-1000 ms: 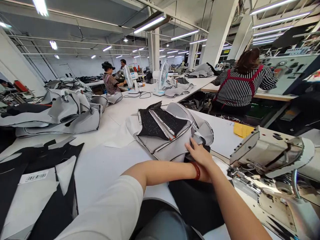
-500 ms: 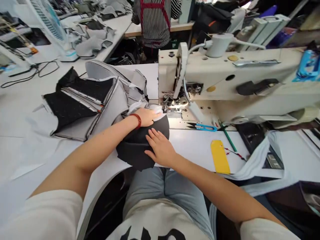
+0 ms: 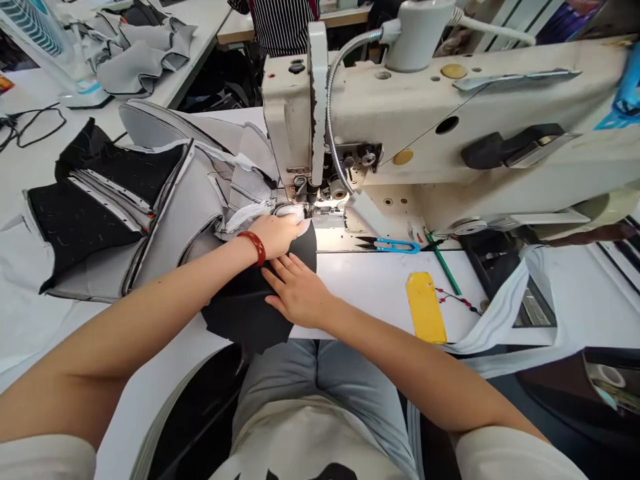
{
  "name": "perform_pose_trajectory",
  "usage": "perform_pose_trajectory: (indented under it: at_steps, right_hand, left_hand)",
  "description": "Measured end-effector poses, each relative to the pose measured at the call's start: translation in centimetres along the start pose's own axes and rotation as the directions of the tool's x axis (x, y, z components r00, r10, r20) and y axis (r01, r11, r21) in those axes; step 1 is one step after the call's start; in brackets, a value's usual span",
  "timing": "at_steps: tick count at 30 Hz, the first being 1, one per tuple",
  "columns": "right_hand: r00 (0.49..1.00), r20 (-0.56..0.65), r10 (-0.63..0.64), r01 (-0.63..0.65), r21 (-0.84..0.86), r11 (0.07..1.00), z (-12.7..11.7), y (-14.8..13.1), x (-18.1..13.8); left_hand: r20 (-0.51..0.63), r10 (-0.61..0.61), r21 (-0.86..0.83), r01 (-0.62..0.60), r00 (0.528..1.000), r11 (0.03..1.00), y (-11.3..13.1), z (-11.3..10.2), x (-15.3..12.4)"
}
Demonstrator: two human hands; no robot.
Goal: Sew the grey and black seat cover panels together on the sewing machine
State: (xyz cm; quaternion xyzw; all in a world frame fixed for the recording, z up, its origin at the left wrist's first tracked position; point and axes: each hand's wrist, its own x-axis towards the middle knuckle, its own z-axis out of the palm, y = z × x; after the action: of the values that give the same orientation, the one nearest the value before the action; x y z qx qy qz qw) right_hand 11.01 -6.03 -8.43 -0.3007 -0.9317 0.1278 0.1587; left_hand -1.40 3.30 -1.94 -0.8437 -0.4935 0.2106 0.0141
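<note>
A piece of black fabric with a curved edge lies on the table in front of the sewing machine and overhangs the front edge. My left hand, with a red bracelet at the wrist, is closed on its upper part beside the presser foot; the fingertips are partly hidden. Flat on the black fabric rests my right hand, fingers stretched out and pointing toward the left hand. Left of the needle area spreads a bulky grey and black sewn piece, with white strips near my left fingers.
Blue thread snips, a green pencil and a yellow tag lie to the right. White webbing hangs over the table's front edge. A fan stands at back left; a person in stripes is beyond the machine.
The view has moved closer to the machine, so everything looks larger and shifted left. Both hands stay on the black fabric, the right fingertips now closer to the left hand.
</note>
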Motion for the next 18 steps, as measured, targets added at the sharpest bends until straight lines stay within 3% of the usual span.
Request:
perform_pose_trajectory:
  at_steps: [5, 13, 18]
  right_hand:
    - [0.999, -0.039, 0.002, -0.002, 0.006, 1.000, 0.1, 0.1, 0.8]
    - [0.999, 0.033, 0.029, -0.029, 0.005, 1.000, 0.4, 0.9, 2.4]
    - [1.000, 0.008, 0.023, -0.023, 0.006, 1.000, 0.8, 2.0, 3.4]
  left_hand:
    - [-0.023, -0.076, -0.074, 0.074, 0.997, 0.995, 1.1, 0.4, 0.4]
    - [-0.089, -0.211, -0.197, 0.190, 0.973, 0.962, 2.7, 0.5, 0.9]
    - [-0.136, -0.247, -0.249, 0.208, 0.959, 0.946, 3.2, 0.8, 1.4]
